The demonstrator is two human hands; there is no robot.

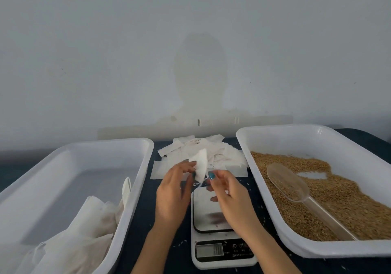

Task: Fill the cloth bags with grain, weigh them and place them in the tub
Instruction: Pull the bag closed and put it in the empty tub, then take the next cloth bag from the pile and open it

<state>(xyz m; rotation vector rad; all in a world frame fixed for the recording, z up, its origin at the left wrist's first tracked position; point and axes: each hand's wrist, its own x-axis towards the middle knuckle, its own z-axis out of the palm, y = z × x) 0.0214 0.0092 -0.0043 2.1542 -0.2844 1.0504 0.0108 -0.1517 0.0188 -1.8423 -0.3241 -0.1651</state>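
Note:
My left hand [172, 191] and my right hand [226, 191] are raised over the scale [213, 210], both pinching one small white cloth bag [200, 165] whose strings dangle below. Behind it lies a heap of flat empty cloth bags [224, 157]. The white tub [135, 168] on the left holds several filled cloth bags [88, 227] at its near end. The white tray [296, 134] on the right holds brown grain [349, 199] with a clear plastic scoop [289, 184] lying in it.
A pale wall rises just behind the dark table [137, 220]. Loose grains are scattered on the table around the scale. The scale's display [209, 250] and buttons face me at the near edge.

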